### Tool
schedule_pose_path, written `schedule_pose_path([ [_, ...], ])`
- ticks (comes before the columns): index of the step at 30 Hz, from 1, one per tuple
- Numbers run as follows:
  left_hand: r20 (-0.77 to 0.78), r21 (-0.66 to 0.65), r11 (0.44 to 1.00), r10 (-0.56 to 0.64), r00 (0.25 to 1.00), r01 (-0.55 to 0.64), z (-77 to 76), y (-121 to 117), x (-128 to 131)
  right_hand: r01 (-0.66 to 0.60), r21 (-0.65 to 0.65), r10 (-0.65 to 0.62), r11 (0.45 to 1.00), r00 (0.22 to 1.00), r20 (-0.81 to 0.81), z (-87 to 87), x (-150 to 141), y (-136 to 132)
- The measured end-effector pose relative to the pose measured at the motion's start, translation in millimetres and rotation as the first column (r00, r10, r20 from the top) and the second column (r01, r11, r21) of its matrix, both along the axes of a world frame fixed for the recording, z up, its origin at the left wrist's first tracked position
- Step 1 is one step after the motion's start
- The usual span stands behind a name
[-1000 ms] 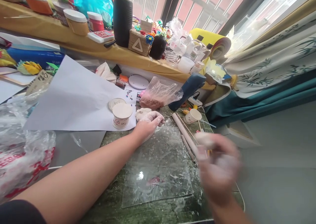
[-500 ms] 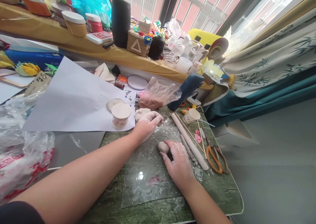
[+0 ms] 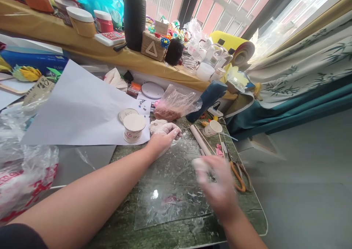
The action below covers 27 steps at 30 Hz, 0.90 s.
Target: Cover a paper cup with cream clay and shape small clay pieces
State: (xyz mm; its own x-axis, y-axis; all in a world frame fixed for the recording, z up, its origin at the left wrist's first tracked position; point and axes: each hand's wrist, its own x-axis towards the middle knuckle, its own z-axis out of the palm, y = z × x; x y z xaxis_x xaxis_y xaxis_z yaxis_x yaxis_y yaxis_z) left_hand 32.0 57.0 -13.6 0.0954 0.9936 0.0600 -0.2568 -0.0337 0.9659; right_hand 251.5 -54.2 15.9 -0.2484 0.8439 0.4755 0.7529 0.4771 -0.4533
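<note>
My right hand (image 3: 217, 183), smeared by motion, holds a pale ball of clay (image 3: 200, 164) between thumb and fingers above the right side of a clear sheet (image 3: 167, 186). The sheet is dusted with white powder. Near its far edge rests my left hand (image 3: 166, 135), whitened with powder, its fingers curled in and thumb pressed against them. Whether anything is inside those fingers is hidden. Just behind that hand lies a whitish lump of clay (image 3: 156, 126). A pale rolling pin (image 3: 198, 139) lies to the right, partly covered by my right hand.
Scissors (image 3: 239, 175) with orange handles and a paper cup (image 3: 212, 128) are on the right. A lidded paper cup (image 3: 134, 128) stands on white paper (image 3: 82, 110) at left. Behind are a plastic bag of brownish material (image 3: 170, 108) and a dark blue cylinder (image 3: 206, 100).
My right hand swung from the right down to the sheet with the clay ball, then lifted back rightward with it. My left hand stayed in place.
</note>
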Motion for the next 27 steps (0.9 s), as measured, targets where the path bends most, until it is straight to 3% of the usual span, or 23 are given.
schedule_pose_path([
  [3,0.002,0.004,1.000,-0.007,1.000,0.007,-2.1,0.3,0.4,0.063,-0.137,-0.066,0.989,0.998,-0.020,-21.5,-10.7,0.1],
  [6,0.005,0.010,1.000,-0.015,1.000,0.015,-2.7,0.0,0.7,0.163,-0.209,-0.181,0.964,0.981,-0.068,-29.7,-17.5,0.3],
  [10,0.000,0.011,1.000,-0.004,1.000,0.004,-1.5,-0.8,0.7,0.077,-0.274,-0.085,0.959,0.996,-0.015,-39.3,-25.9,2.8],
  [15,-0.016,0.016,1.000,-0.002,1.000,0.003,0.0,-2.2,0.3,0.003,-0.162,-0.001,0.987,1.000,0.011,-49.8,-31.5,7.5],
  [17,-0.016,0.014,1.000,0.001,1.000,-0.001,-1.4,-1.9,0.4,-0.002,-0.085,0.004,0.996,1.000,0.025,-38.1,-29.0,10.6],
  [20,-0.020,0.007,1.000,0.002,1.000,-0.002,-4.3,-0.8,0.6,0.113,0.043,-0.109,0.993,0.990,-0.090,2.7,-21.4,16.9],
  [22,-0.024,0.004,1.000,-0.005,1.000,0.005,-4.6,-0.4,0.4,0.250,0.233,-0.171,0.940,0.934,-0.314,33.1,-16.1,20.0],
  [24,-0.026,0.003,1.000,-0.012,1.000,0.012,-3.2,-0.7,0.1,0.334,0.407,-0.140,0.850,0.889,-0.437,51.2,-12.5,20.1],
  [25,-0.026,0.004,1.000,-0.013,1.000,0.013,-2.3,-1.0,0.0,0.309,0.441,-0.120,0.843,0.906,-0.405,53.0,-11.7,18.7],
  [27,-0.028,0.006,1.000,-0.010,1.000,0.010,-0.7,-1.5,-0.2,0.086,0.354,-0.034,0.931,0.988,-0.152,42.8,-11.9,13.8],
])
